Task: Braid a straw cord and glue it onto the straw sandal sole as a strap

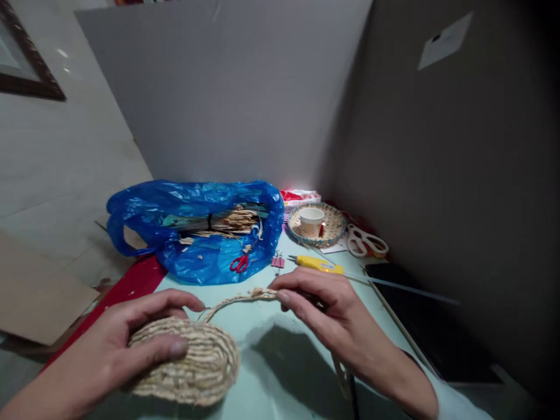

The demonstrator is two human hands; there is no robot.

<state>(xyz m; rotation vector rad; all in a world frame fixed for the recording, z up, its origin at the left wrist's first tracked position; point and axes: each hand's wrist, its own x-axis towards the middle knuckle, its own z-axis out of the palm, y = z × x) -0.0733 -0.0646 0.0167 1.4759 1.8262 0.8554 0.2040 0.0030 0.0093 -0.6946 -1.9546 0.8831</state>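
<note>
My left hand (144, 338) is closed around a coiled oval mat of braided straw (205, 361), its thumb lying on the upper face. From the mat's far edge a straw braid (236, 299) runs in a curve to the right. My right hand (319, 303) pinches that braid between thumb and fingers, holding it a little above the table. A thin strand, perhaps a needle or thread, shows by my left index fingertip; I cannot tell which. Below my right hand hangs a pale strip (342, 376), partly hidden by the wrist.
A blue plastic bag (192, 262) with dried straw and small red scissors (239, 264) lies behind the hands. To its right are a pink binder clip (277, 261), a yellow glue gun (317, 264), a woven tray (335, 224) holding a cup (311, 221), white-handled scissors (365, 240) and a black tablet-like slab (433, 321).
</note>
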